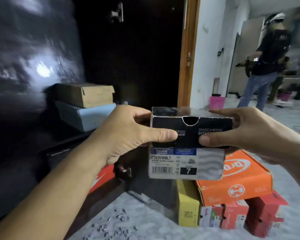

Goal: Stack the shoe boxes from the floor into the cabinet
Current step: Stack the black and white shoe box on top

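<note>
I hold a black and grey Skechers shoe box [189, 149] in the air in front of me, its label end facing me. My left hand [128, 135] grips its left side and my right hand [246, 134] grips its right side, thumbs on the black lid. In the dark cabinet [137, 58] to the left, a brown box [87, 95] lies on a light blue box [88, 116] on a shelf. A red box [104, 177] sits lower in the cabinet. On the floor below my hands lie an orange box [239, 179], a yellow box [188, 205] and red boxes [260, 215].
A glossy dark cabinet door [29, 66] stands open at the left. A wooden door frame [187, 66] rises right of the cabinet. A person in jeans [267, 70] stands far right near a pink bucket [216, 102]. Small debris [114, 220] dots the grey floor.
</note>
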